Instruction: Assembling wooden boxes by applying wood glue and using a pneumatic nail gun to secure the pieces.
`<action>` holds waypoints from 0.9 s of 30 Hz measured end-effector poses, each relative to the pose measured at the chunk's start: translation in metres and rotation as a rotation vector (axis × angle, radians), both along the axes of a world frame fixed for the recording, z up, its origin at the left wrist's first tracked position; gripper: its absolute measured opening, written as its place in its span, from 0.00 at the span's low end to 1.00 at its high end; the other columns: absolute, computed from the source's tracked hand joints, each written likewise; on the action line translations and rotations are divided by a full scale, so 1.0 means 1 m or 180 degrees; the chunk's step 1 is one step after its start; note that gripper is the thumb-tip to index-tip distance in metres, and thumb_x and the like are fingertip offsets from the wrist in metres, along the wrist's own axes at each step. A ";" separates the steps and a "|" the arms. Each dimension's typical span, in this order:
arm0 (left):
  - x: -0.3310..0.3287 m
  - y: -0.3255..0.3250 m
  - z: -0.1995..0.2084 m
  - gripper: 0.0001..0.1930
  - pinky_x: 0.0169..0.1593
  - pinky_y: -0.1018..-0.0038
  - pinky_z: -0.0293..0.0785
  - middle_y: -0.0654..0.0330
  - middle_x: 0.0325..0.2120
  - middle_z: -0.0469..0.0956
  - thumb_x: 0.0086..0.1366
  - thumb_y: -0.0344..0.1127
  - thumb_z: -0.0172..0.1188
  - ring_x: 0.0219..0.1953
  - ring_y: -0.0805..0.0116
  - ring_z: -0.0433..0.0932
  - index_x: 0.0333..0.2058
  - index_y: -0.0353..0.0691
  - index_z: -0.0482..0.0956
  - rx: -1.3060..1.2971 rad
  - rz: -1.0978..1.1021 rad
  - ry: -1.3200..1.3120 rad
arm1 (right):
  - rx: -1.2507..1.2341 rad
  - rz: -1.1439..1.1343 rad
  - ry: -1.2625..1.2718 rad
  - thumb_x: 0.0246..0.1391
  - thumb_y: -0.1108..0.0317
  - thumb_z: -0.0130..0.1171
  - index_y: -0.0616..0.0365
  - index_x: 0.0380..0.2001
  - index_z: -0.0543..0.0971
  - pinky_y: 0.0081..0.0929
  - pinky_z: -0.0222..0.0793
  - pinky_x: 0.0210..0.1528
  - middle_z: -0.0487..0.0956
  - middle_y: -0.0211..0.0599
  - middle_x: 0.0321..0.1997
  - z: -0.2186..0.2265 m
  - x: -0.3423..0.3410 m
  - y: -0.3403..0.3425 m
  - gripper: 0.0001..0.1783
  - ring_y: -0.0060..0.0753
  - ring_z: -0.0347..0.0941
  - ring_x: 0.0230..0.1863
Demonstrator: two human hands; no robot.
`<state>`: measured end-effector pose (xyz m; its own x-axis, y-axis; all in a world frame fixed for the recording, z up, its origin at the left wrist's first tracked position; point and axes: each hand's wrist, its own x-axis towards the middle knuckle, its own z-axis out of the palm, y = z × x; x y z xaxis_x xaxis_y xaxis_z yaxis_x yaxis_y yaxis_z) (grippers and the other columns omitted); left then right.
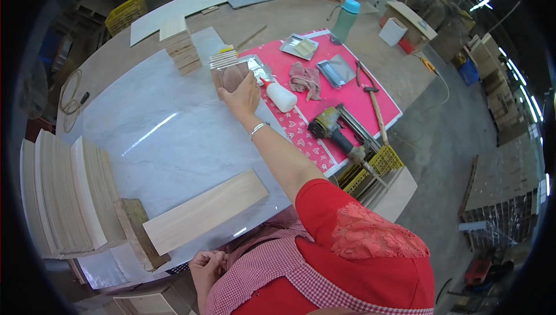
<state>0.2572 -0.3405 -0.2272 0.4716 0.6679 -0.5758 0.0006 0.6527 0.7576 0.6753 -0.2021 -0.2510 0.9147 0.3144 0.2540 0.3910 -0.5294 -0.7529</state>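
My right arm reaches across the table, and my right hand (241,96) grips a short stack of small wooden pieces (227,70), thumb on the near side and fingers on the right. Beside that hand lies a white squeeze bottle with a red tip (281,96). Close to my apron, my left hand (207,266) is closed with its fingertips pressed together; whatever it may hold cannot be made out. A flat light wooden board (205,211) lies on the glossy grey tabletop (174,135) in front of me.
Stacked thin boards (69,193) stand at the left beside a thick wooden block (139,234). Small wooden blocks (180,48) are piled farther back. On the pink sheet (365,106) lie a nail gun (341,132), hammer (376,109) and rag (305,80); a blue-capped bottle (346,22) stands behind.
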 end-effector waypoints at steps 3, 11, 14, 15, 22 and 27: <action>0.019 0.008 0.007 0.04 0.36 0.75 0.77 0.52 0.25 0.82 0.62 0.22 0.61 0.29 0.68 0.82 0.28 0.32 0.76 0.0852 -0.0514 0.0219 | 0.0281 0.0110 -0.0057 0.34 0.53 0.78 0.68 0.58 0.60 0.43 0.64 0.59 0.72 0.56 0.55 0.010 -0.007 -0.038 0.53 0.56 0.68 0.59; 0.106 0.022 0.032 0.18 0.29 0.77 0.69 0.56 0.20 0.80 0.72 0.37 0.50 0.22 0.73 0.76 0.22 0.36 0.73 0.1923 -0.1297 0.0408 | 0.0883 0.0443 -0.0159 0.50 0.60 0.69 0.62 0.41 0.67 0.52 0.66 0.36 0.75 0.56 0.33 -0.038 -0.078 -0.208 0.25 0.62 0.72 0.36; 0.135 0.031 0.019 0.23 0.26 0.73 0.65 0.60 0.16 0.75 0.75 0.42 0.45 0.19 0.75 0.72 0.21 0.37 0.71 0.2324 -0.1413 0.0696 | 0.0672 0.0456 -0.0319 0.55 0.61 0.64 0.63 0.39 0.68 0.51 0.65 0.35 0.75 0.56 0.31 -0.051 -0.090 -0.246 0.20 0.62 0.72 0.34; 0.144 0.034 0.005 0.22 0.25 0.70 0.65 0.59 0.14 0.71 0.74 0.41 0.46 0.18 0.71 0.69 0.21 0.36 0.71 0.3007 -0.1427 0.0881 | 0.0314 0.0464 -0.0492 0.56 0.61 0.63 0.63 0.39 0.69 0.50 0.65 0.34 0.75 0.55 0.29 -0.058 -0.100 -0.259 0.19 0.62 0.72 0.33; 0.198 0.026 -0.013 0.45 0.55 0.55 0.65 0.53 0.49 0.72 0.39 0.63 0.74 0.53 0.52 0.69 0.51 0.39 0.74 0.5737 -0.2293 0.1721 | 0.0529 0.1054 -0.0005 0.55 0.69 0.62 0.64 0.40 0.75 0.42 0.71 0.36 0.76 0.52 0.31 -0.021 -0.111 -0.301 0.12 0.59 0.75 0.34; 0.207 0.030 -0.016 0.50 0.57 0.53 0.63 0.51 0.51 0.72 0.38 0.66 0.74 0.55 0.52 0.69 0.54 0.37 0.72 0.5487 -0.2860 0.2386 | 0.0636 0.1516 -0.0397 0.52 0.72 0.62 0.64 0.51 0.74 0.41 0.72 0.35 0.76 0.50 0.37 -0.032 -0.099 -0.294 0.21 0.56 0.76 0.35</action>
<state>0.4647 -0.3104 -0.2432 0.9229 0.3816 0.0512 0.3699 -0.9156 0.1576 0.5765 -0.4961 -0.2834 0.6415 0.6219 0.4491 0.6461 -0.1224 -0.7534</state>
